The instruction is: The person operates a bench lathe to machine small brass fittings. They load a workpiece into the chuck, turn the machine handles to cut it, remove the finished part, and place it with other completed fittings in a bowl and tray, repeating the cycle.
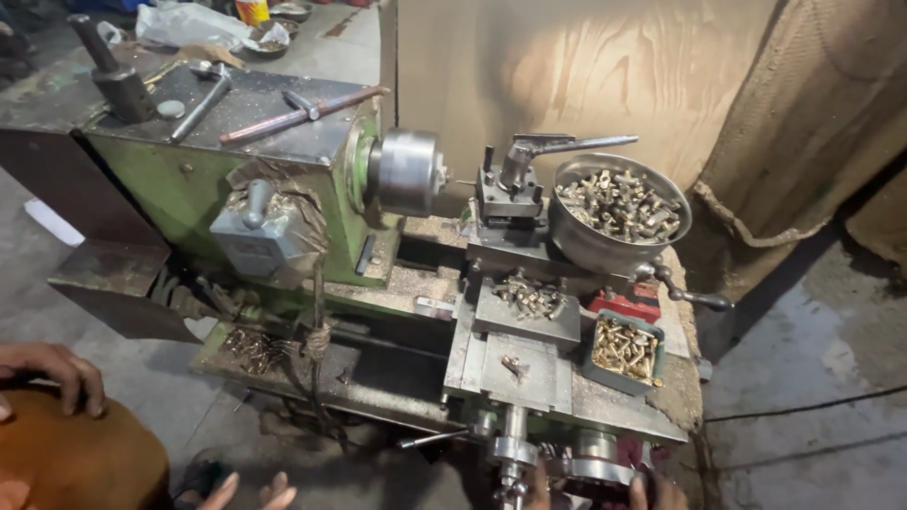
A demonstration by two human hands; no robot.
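At the far left, one other hand (47, 370) lies flat on a brown round thing (85, 453), as if leaning on it. I cannot tell whose hand it is.

Low down, a bit to the right, the left hand (253, 493) peeks in at the bottom edge. Its fingers are spread apart and it holds nothing that I can see.

Next comes one big green machine (179, 179) for cutting metal. Its flat top is used like a shelf: one hammer (203, 94) and one long rod (302, 113) lie there, easy to grab. Below, on the machine's low ledge, sits one heap of small bits (253, 349).

One round silver spinner (408, 172) sticks out of the machine's side. It faces one cutter block (510, 194), so a part held there can meet the cutter.

Small metal parts sit in three more spots, all close to the cutter. One little pile (529, 297) lies on the flat plate. One round bowl (576, 241) is full of gray parts. One small green box (593, 364) holds gold parts, kept apart from the gray ones.

Down at the bottom is one shiny wheel (590, 470) on the machine's front. The right hand (652, 491) is on it, with fingertips on both sides of the wheel. Most of that hand is cut off, so I cannot tell if it grips tight.
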